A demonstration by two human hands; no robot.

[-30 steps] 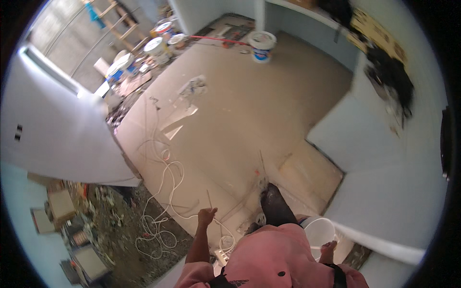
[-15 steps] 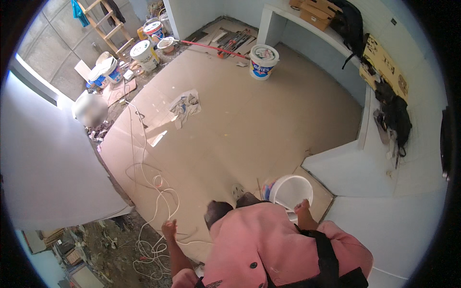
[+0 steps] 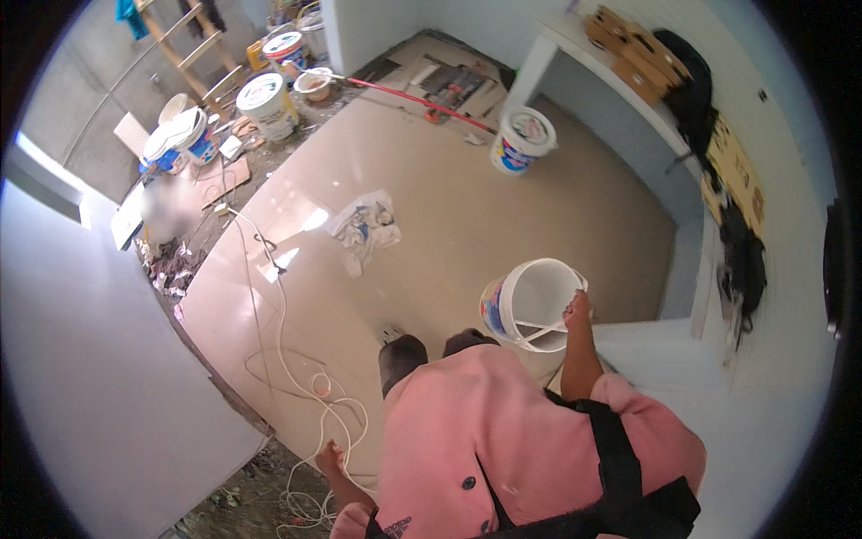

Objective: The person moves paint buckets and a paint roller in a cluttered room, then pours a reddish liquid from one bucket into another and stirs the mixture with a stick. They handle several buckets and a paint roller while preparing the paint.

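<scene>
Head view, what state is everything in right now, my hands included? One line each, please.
Open bucket: no lid, mouth uncovered.
Right hand: closed on the open bucket, at its rim or handle.
Left hand: low by the cord; grip unclear.
White cord: loosely looped.
Crumpled sheet: spread, wrinkled, on the floor.
Lidded bucket: upright, covered.
Red pole: straight, one end at the lidded bucket.

Bright light enters from the upper left; glare spots the floor point(image 3: 431, 238) left of centre. Fisheye distortion bends edges; corners darken to black.
</scene>
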